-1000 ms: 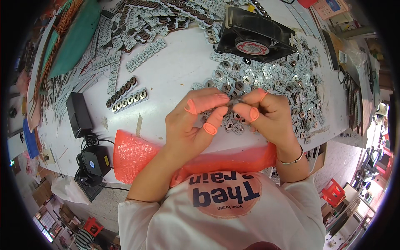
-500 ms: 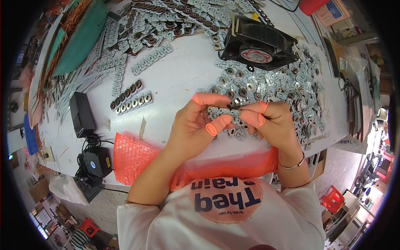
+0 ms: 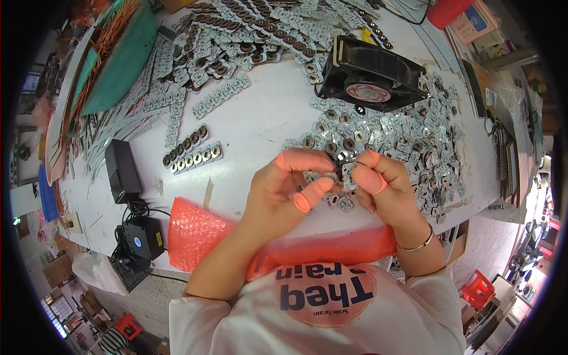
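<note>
My left hand (image 3: pixel 277 192) pinches a short strip of small circuit boards (image 3: pixel 317 176) between thumb and forefinger. Orange finger cots cover those fingertips. Close beside it, my right hand (image 3: pixel 387 186), also in orange cots, grips a single small circuit board (image 3: pixel 349 176) that is tilted up. A narrow gap seems to part the strip from this board, though the fingers hide some of the edges. Beyond and under the hands spreads a heap of loose small boards (image 3: pixel 408 139), many with dark round parts on them.
A black fan (image 3: pixel 373 74) stands at the heap's far side. Uncut board strips (image 3: pixel 236 35) are piled at the back; two short strips (image 3: pixel 192 158) lie left of my hands. A black adapter (image 3: pixel 121 171) and red bubble wrap (image 3: pixel 198 234) lie at the left and near edge.
The strip stretched between both hands before; now my right hand has a single board tilted up and apart from it. The whole view has shifted slightly.
</note>
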Demonstrator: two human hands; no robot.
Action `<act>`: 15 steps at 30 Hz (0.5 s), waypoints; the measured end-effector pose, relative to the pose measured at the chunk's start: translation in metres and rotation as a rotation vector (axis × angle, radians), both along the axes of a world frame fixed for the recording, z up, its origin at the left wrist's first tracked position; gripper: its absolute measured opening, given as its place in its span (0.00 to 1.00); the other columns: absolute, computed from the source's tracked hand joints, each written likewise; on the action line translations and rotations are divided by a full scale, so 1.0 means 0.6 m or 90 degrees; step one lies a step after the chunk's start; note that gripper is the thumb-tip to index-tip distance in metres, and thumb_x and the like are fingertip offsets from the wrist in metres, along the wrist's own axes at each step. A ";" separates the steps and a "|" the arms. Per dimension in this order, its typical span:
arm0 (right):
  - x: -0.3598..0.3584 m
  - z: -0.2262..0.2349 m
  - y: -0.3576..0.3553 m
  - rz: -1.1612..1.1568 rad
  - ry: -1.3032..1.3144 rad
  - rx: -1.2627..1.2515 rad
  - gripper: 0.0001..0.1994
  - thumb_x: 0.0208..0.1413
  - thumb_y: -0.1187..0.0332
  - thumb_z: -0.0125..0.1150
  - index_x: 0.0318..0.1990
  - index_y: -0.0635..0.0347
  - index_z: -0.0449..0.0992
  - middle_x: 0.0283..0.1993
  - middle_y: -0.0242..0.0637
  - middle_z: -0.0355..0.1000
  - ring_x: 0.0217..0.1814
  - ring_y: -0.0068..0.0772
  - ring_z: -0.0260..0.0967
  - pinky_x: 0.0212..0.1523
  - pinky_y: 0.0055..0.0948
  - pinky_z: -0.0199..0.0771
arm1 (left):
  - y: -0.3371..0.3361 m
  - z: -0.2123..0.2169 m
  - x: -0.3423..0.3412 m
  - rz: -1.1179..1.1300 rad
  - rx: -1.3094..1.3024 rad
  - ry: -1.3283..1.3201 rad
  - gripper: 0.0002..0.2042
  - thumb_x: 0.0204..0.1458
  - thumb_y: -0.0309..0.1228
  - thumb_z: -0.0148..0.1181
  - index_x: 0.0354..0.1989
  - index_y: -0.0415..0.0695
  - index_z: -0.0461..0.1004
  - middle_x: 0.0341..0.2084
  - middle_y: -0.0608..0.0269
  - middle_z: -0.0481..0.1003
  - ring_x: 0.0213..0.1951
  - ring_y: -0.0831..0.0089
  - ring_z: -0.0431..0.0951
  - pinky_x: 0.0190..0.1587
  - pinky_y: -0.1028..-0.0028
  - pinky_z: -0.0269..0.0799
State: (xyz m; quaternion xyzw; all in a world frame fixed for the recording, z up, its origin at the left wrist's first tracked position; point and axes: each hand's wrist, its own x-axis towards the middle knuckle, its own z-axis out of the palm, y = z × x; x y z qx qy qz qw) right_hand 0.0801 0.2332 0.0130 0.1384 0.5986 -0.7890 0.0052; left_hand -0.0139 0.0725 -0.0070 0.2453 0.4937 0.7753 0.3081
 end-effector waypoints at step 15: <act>0.006 0.000 -0.015 -0.106 0.030 0.065 0.11 0.61 0.66 0.53 0.28 0.60 0.66 0.16 0.22 0.56 0.16 0.10 0.49 0.16 0.15 0.48 | -0.003 0.002 0.005 0.101 -0.071 0.361 0.13 0.45 0.14 0.61 0.39 0.38 0.71 0.36 0.56 0.72 0.39 0.69 0.75 0.43 0.74 0.72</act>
